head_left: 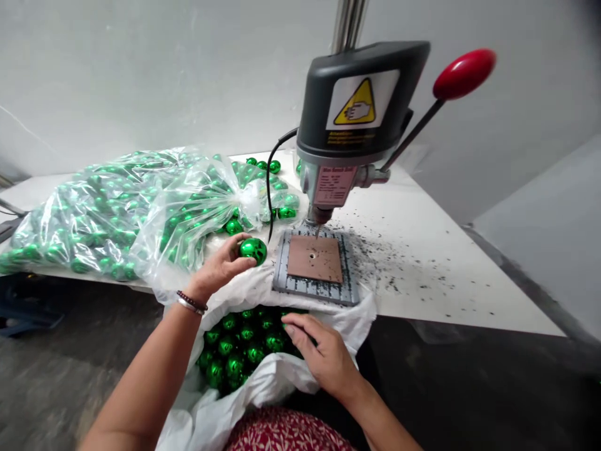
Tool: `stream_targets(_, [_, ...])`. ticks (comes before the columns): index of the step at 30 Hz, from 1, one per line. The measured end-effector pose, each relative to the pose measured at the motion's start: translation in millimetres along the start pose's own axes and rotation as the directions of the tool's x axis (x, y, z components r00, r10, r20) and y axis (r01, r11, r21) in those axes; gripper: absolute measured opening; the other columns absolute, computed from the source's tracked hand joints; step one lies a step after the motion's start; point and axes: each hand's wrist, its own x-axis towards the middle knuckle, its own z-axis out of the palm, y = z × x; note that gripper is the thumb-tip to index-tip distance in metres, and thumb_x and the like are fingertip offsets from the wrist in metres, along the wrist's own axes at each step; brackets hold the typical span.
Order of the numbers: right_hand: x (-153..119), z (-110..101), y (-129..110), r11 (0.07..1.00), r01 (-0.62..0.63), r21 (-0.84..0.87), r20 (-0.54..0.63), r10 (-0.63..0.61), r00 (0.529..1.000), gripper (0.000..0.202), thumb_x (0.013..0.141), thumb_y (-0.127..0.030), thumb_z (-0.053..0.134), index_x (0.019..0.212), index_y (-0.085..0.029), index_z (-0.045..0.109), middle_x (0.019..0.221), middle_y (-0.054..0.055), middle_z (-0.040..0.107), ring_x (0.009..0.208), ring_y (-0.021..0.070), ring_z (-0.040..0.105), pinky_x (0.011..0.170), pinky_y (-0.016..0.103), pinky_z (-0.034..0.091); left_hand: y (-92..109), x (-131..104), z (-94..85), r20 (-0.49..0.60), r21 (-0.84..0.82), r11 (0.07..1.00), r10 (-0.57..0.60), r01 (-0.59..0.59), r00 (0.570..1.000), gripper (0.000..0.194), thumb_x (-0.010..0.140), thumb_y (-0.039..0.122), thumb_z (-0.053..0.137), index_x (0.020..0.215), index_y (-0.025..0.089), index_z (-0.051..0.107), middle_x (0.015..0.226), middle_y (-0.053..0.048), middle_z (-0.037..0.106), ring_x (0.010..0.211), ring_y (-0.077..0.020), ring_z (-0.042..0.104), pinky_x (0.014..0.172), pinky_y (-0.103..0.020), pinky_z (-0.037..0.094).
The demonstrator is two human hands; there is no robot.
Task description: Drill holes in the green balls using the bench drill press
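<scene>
Ball (253, 250), shiny green, was gripped in L hand (223, 268) betw. thumb & fingers, just L of the base plate (349, 266) of the drill press (361, 100), w/ a narrow gap to its edge. R hand (323, 351), fingers half-curled, was over the R side of the white sack (275, 373); couldn't tell if it held anything. Sack mouth gaped, full of green balls (235, 363), its far edge lapping the table (455, 250) along the plate's front. Brown board (323, 266) sat within the plate's edges under the bit (318, 232). Clear bag (94, 207) of balls crowded table's L side; dark shavings (378, 254) spread R of plate. Red-knobbed lever (417, 131) stuck out upper R.
</scene>
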Motion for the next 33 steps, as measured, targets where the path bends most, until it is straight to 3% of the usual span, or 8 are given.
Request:
stream_targets(3, [17, -7, -10, 1.000, -0.015, 0.002, -0.132, 0.016, 0.991, 0.035, 0.092, -0.045, 0.052, 0.110, -0.022, 0.072, 0.100, 0.006, 0.072, 0.091, 0.0108, 0.068, 0.088, 0.022, 0.057, 2, -6, 25.2, 0.138, -0.188, 0.982, -0.001, 0.028, 0.990, 0.054, 0.073, 0.035, 0.076, 0.120, 0.019, 0.055, 0.089, 0.000, 0.063, 0.072, -0.0124, 0.058, 0.065, -0.025, 0.045])
stream_targets(7, [38, -15, -11, 0.997, -0.075, 0.029, -0.250, 0.080, 0.965, 0.048, 0.089, -0.049, 0.057, 0.128, -0.023, 0.063, 0.107, 0.007, 0.069, 0.081, 0.0092, 0.063, 0.081, 0.023, 0.057, -2, -9, 55.5, 0.281, -0.345, 0.927, -0.050, 0.150, 0.958, 0.049, 0.078, 0.039, 0.074, 0.119, 0.019, 0.057, 0.096, -0.003, 0.063, 0.072, -0.0122, 0.060, 0.067, -0.027, 0.049])
stream_targets(10, [42, -19, -4, 0.995, -0.091, 0.037, -0.255, 0.097, 0.962, 0.050, 0.085, -0.048, 0.063, 0.128, -0.024, 0.064, 0.108, 0.007, 0.069, 0.081, 0.0104, 0.063, 0.083, 0.026, 0.057, -4, -10, 66.6, 0.335, -0.261, 0.947, -0.092, 0.187, 0.938, 0.049, 0.078, 0.040, 0.075, 0.120, 0.020, 0.061, 0.104, -0.006, 0.064, 0.084, -0.0162, 0.062, 0.073, -0.029, 0.052])
stream_targets(13, [41, -21, 2, 0.996, -0.090, 0.024, -0.249, 0.093, 0.964, 0.047, 0.086, -0.049, 0.060, 0.124, -0.023, 0.067, 0.111, 0.008, 0.069, 0.092, 0.0134, 0.066, 0.092, 0.028, 0.057, -2, -8, 66.5, 0.367, -0.086, 0.991, -0.061, 0.099, 0.928, 0.044, 0.077, 0.041, 0.077, 0.115, 0.019, 0.067, 0.102, -0.006, 0.067, 0.090, -0.0196, 0.061, 0.079, -0.031, 0.051])
stream_targets(16, [40, -20, 6, 0.995, -0.097, 0.021, -0.258, 0.099, 0.961, 0.047, 0.089, -0.050, 0.055, 0.125, -0.023, 0.067, 0.117, 0.009, 0.068, 0.101, 0.0144, 0.066, 0.096, 0.029, 0.056, 0, -1, 64.8, 0.387, -0.030, 0.998, -0.040, 0.055, 0.921, 0.040, 0.072, 0.035, 0.081, 0.107, 0.018, 0.070, 0.097, -0.005, 0.069, 0.089, -0.0191, 0.061, 0.079, -0.029, 0.050])
stream_targets(21, [39, -26, 10, 0.989, -0.144, 0.022, -0.333, 0.144, 0.932, 0.047, 0.092, -0.050, 0.049, 0.123, -0.019, 0.066, 0.114, 0.011, 0.068, 0.098, 0.0135, 0.067, 0.089, 0.027, 0.057, 3, 18, 76.7, 0.225, -0.273, 0.903, -0.274, 0.331, 0.935, 0.034, 0.075, 0.030, 0.078, 0.102, 0.016, 0.064, 0.090, -0.003, 0.069, 0.071, -0.0129, 0.066, 0.061, -0.021, 0.050])
stream_targets(25, [35, -39, 13, 0.986, -0.164, -0.001, -0.375, 0.152, 0.914, 0.041, 0.092, -0.049, 0.050, 0.112, -0.019, 0.070, 0.102, 0.009, 0.070, 0.090, 0.0118, 0.067, 0.083, 0.024, 0.057, 4, 35, 87.0, 0.173, -0.423, 0.787, -0.416, 0.449, 0.893, 0.028, 0.079, 0.033, 0.075, 0.094, 0.015, 0.060, 0.072, -0.001, 0.066, 0.061, -0.0121, 0.068, 0.048, -0.016, 0.045])
stream_targets(33, [51, -51, 12, 0.982, -0.168, -0.086, -0.338, 0.130, 0.932, 0.039, 0.088, -0.044, 0.056, 0.116, -0.020, 0.070, 0.102, 0.007, 0.072, 0.083, 0.0106, 0.066, 0.084, 0.024, 0.056, 6, 35, 91.2, 0.293, -0.478, 0.738, -0.377, 0.476, 0.879, 0.026, 0.084, 0.035, 0.072, 0.097, 0.015, 0.064, 0.079, -0.004, 0.070, 0.060, -0.0110, 0.068, 0.049, -0.017, 0.047])
